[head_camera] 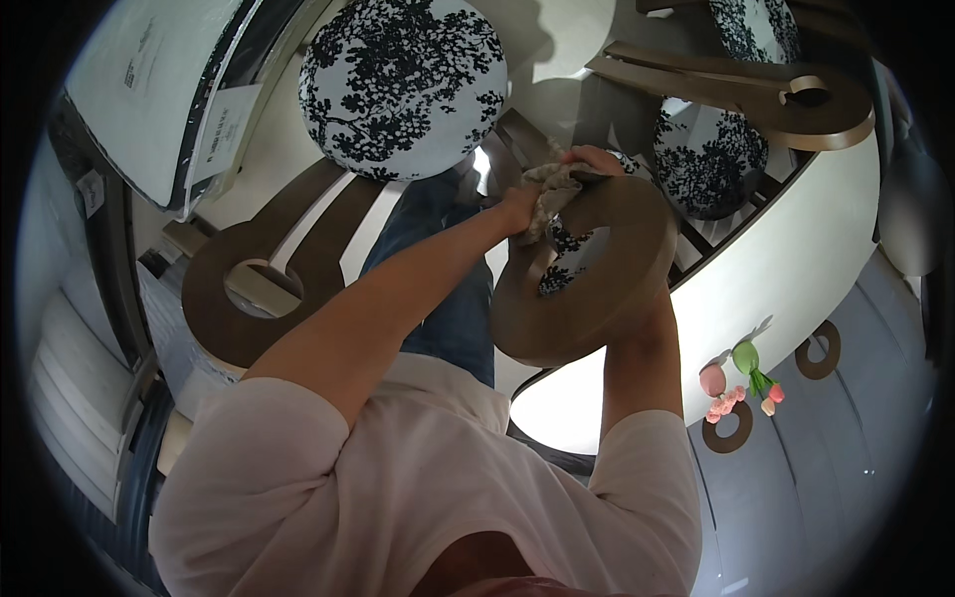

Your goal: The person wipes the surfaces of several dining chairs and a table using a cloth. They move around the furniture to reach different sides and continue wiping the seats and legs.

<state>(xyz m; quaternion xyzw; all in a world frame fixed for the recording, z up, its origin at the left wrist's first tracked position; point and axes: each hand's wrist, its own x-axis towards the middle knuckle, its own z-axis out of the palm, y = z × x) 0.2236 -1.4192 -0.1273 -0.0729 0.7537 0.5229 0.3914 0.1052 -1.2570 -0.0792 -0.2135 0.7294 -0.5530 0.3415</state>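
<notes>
My left hand (521, 208) grips a crumpled beige cloth (553, 195) against the narrow upper part of a brown wooden chair back (597, 306). This back is ring-shaped, and a patterned seat (571, 261) shows through its opening. My right forearm passes behind the ring. Beyond it my right hand (597, 159) emerges with its fingers closed at the cloth's far end, partly hidden by the wood. To the left stands another chair, with a split ring back (216, 298) and a round white seat (403, 89) printed with black foliage.
A white table (791, 216) curves along the right, bearing pink and green vases (744, 358) with flowers. More wooden chairs (813, 112) crowd the upper right. Plastic-wrapped white panels (157, 89) stand at the upper left. Ring-shaped chair backs (739, 445) show beyond the table.
</notes>
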